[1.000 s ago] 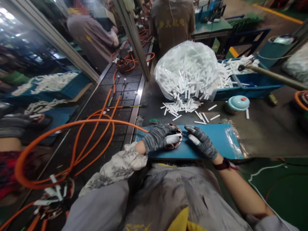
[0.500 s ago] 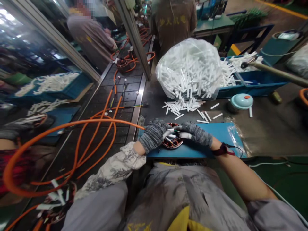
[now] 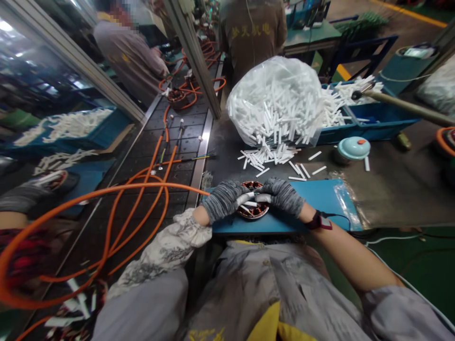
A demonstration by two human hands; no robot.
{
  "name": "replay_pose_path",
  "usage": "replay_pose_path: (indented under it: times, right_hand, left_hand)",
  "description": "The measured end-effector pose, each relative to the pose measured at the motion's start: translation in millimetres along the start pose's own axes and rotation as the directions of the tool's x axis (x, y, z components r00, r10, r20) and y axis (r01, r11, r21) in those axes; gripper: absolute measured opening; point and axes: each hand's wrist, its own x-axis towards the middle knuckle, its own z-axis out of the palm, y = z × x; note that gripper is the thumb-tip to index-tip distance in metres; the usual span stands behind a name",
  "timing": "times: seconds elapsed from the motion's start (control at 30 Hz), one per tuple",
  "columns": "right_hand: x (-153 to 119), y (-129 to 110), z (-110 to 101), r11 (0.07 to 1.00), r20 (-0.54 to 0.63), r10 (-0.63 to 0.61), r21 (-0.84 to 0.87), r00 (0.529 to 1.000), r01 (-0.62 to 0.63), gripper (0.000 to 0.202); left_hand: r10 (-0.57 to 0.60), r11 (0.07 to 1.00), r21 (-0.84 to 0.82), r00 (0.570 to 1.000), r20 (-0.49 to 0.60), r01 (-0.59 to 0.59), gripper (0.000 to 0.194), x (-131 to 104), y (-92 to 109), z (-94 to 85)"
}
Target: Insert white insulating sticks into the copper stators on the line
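A round part wound with copper [image 3: 253, 212] lies on a blue mat [image 3: 323, 196], with short white tubes and thin wires over it. My left hand [image 3: 227, 199], in a grey glove with pale fingertips, pinches a white tube [image 3: 250, 194] above the part. From the right, my gloved right hand [image 3: 280, 195] meets it, its fingers closed at the tube's end, where a thin wire seems to be; that wire is too small to make out. An orange cable [image 3: 142, 187] runs up to my left hand.
A clear bag of white tubes [image 3: 277, 102] stands behind the mat, loose tubes [image 3: 270, 156] before it. Right are blue bins [image 3: 387, 125] and a light-blue lidded container [image 3: 353, 149]. Left are a track with cables [image 3: 185, 163] and a co-worker's gloved hand [image 3: 21, 196].
My right hand has moved slightly left, closer to my left hand, and its fingers are now at the tube's end. The whole view has shifted a little.
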Motion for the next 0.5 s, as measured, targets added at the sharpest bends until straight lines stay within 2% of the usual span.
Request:
replay_pose_path:
  times: [0.1, 0.2, 0.3, 0.4, 0.5]
  right_hand:
    - [-1.9, 2.8, -2.6, 1.000, 0.030, -0.013, -0.010, 0.999, 0.013, 0.044]
    - [-4.1, 2.1, -2.8, 0.996, -0.009, -0.010, -0.085, 1.000, 0.010, 0.042]
    - [-9.6, 3.9, -4.8, 0.997, -0.045, -0.014, 0.072, 0.999, 0.017, 0.039]
    - [-18.1, 10.3, -7.7, 0.960, -0.099, 0.049, 0.280, 0.994, -0.019, 0.057]
    - [-24.5, 15.4, -6.4, 0.943, -0.119, 0.128, 0.321, 0.985, -0.084, 0.054]
  left_hand:
    - [0.054, 0.995, -0.083, 0.997, 0.047, -0.050, 0.039, 1.1, -1.5, -7.1]
    - [-0.020, 0.999, -0.040, 0.996, 0.085, 0.023, 0.040, 8.8, 8.3, -12.5]
    - [-0.119, 0.992, 0.066, 0.976, 0.181, 0.108, 0.042, 19.4, 24.9, -18.1]
    - [-0.146, 0.986, 0.125, 0.947, 0.287, 0.114, 0.043, 28.9, 38.8, -22.1]
    - [-0.191, 0.975, 0.166, 0.935, 0.299, 0.146, 0.041, 36.9, 46.4, -22.5]
